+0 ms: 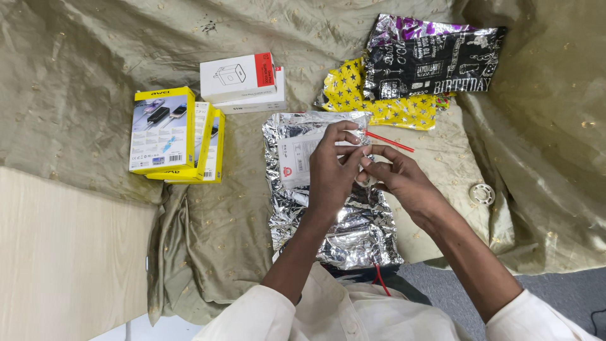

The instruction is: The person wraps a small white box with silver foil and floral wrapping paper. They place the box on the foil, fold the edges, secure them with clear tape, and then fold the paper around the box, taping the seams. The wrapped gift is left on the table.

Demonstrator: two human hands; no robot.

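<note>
My left hand (333,169) and my right hand (399,178) meet above a crinkled silver foil sheet (353,230) spread on the olive cloth. Their fingertips pinch a small clear piece, probably tape, between them; it is too small to tell for sure. A white box (297,161) lies on the foil, partly under my left hand. A thin red stick (391,141) lies just beyond my fingers.
Yellow boxes (165,131) are stacked at the left, white boxes (243,79) beyond them. Folded wrapping papers, black (435,63) and yellow with stars (391,108), lie at the back right. A tape roll (481,194) sits at the right. A wooden tabletop (63,252) shows at bottom left.
</note>
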